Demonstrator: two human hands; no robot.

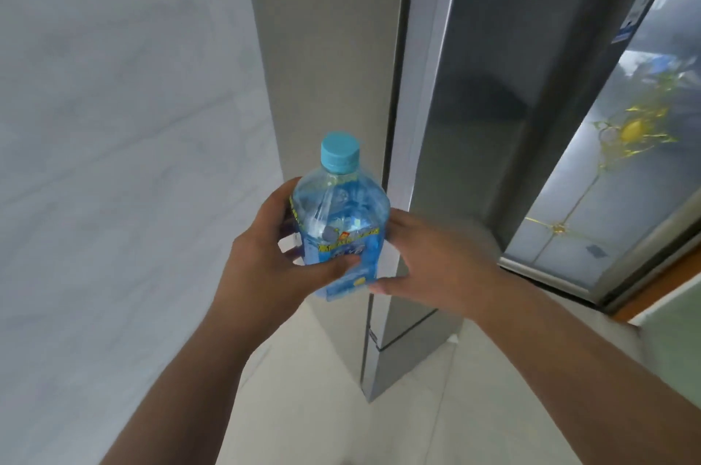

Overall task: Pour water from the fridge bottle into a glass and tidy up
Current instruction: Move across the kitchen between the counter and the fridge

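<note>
Bottle (340,222) capped, left hand (265,259) gripping, right hand (436,267) seemingly touching

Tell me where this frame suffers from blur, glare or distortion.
Head view: wide-angle lens bends the fridge edges and stretches the forearms; the right hand and bottle label are motion-smeared; the glass door at right carries bright reflections; light is soft, with no hard shadows.

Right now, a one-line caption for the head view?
Left hand grips capped water bottle, right hand open alongside, beside the fridge.
</note>
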